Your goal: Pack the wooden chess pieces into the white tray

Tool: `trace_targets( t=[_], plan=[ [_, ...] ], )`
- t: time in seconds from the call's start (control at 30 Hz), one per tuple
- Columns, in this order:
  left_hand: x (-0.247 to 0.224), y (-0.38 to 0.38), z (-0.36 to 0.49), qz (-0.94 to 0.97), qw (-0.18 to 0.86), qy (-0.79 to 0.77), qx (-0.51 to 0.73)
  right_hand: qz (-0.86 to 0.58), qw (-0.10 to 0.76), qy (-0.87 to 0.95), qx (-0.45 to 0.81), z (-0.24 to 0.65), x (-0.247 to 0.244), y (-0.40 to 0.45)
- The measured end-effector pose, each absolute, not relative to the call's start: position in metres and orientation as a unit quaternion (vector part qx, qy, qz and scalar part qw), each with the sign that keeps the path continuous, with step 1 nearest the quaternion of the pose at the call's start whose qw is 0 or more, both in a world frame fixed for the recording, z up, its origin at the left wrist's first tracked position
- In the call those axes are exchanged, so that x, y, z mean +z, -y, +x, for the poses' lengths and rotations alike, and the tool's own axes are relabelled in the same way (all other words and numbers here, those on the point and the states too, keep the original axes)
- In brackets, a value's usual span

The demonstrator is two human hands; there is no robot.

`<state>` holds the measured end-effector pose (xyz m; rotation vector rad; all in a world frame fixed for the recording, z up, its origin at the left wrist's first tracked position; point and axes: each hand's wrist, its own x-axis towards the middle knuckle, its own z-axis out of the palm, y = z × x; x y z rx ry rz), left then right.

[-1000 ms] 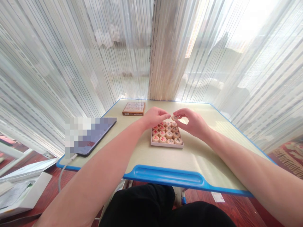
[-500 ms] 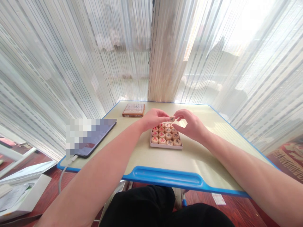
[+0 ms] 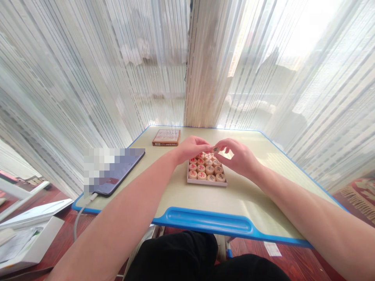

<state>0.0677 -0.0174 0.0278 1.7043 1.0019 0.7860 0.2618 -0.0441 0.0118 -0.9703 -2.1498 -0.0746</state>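
Observation:
A round wooden Chinese chess piece [image 3: 216, 149] with a dark character is raised over the far part of a shallow box [image 3: 206, 182]. My left hand [image 3: 190, 150] pinches its left side between thumb and fingers. From the other side, the fingertips of my right hand [image 3: 239, 157] close on the same piece, with the thumb just below. Inside the box, several pieces lie in rows, red characters such as on the red-marked piece [image 3: 201, 175] at left and dark ones such as on the dark-marked piece [image 3: 220, 177] at right. My hands partly hide the box's far rows.
A flat printed box [image 3: 166, 137] lies at the table's back left. A tablet or large phone [image 3: 129, 171], partly blurred out, has a white cable [image 3: 76, 224] plugged in. The table [image 3: 140, 199] has a blue rim and a front groove [image 3: 208, 220]. Striped curtains [image 3: 164, 78] hang behind.
My right fingertips have come in onto the chess piece, which has shifted slightly right and turned a little. My left hand keeps its pinch. The whole view has moved slightly.

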Motion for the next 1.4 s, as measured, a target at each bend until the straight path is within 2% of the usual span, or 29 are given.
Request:
trace_targets(
  t=[0.23, 1.17, 1.4],
  plan=[
    [0.028, 0.017, 0.068, 0.678, 0.532, -0.376, 0.339, -0.374, 0.383, 0.844, -0.033, 0.263, 0.01, 0.042],
    [0.028, 0.016, 0.066, 0.682, 0.523, -0.376, 0.345, -0.402, 0.348, 0.847, -0.023, 0.264, 0.014, 0.045],
    [0.03, 0.015, 0.066, 0.659, 0.538, -0.375, 0.37, -0.371, 0.247, 0.895, 0.015, 0.263, 0.024, 0.062]
  ],
)
